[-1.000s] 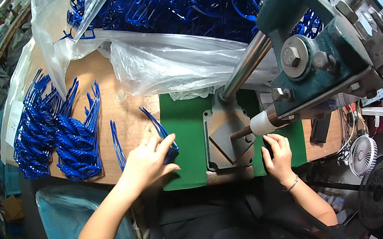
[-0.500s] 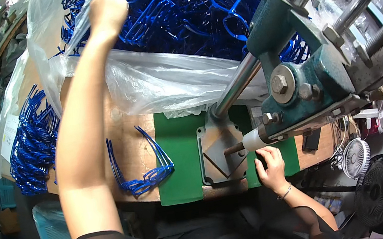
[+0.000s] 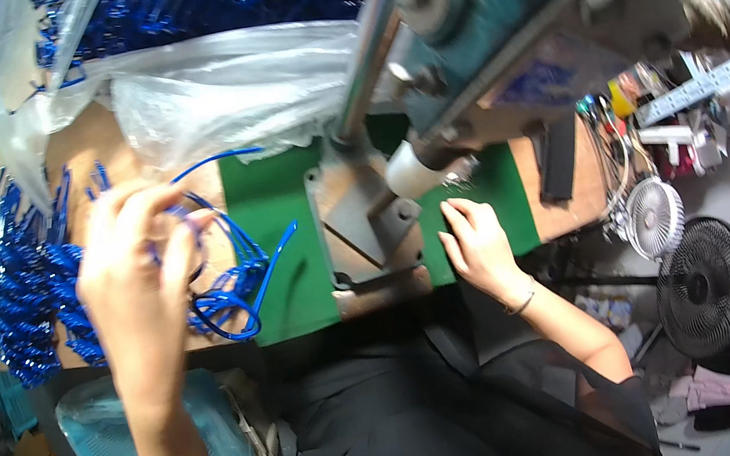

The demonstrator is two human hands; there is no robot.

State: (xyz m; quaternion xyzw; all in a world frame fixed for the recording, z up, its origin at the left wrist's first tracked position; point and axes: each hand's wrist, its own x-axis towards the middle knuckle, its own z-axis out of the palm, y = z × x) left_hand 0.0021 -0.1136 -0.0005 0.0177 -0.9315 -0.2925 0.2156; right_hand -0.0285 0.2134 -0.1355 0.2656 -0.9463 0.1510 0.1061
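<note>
My left hand [image 3: 133,257], smeared by motion, is closed round part of a blue eyeglass frame at the left of the green mat [image 3: 284,290]. One thin blue temple [image 3: 213,159] sticks out past its fingers. Just right of it lie blue eyeglass frames [image 3: 244,282] on the mat's left edge; which parts are held and which lie there is hard to separate. My right hand [image 3: 481,247], fingers apart and slightly bent with nothing visible in them, rests by the right side of the press's metal base [image 3: 370,227]. A white cylindrical tip [image 3: 411,170] hangs over that base.
The green press body [image 3: 467,27] looms at upper right. A stack of blue frames [image 3: 17,286] stands at the left; more fill a clear plastic bag [image 3: 234,81] at the back. Right are a black oblong thing [image 3: 557,162] and two fans [image 3: 705,287]; a turquoise basket [image 3: 119,433] is lower left.
My left hand has come down from the bag to the table's left side, with a blue frame in it. The view has shifted; my right hand stays beside the press base.
</note>
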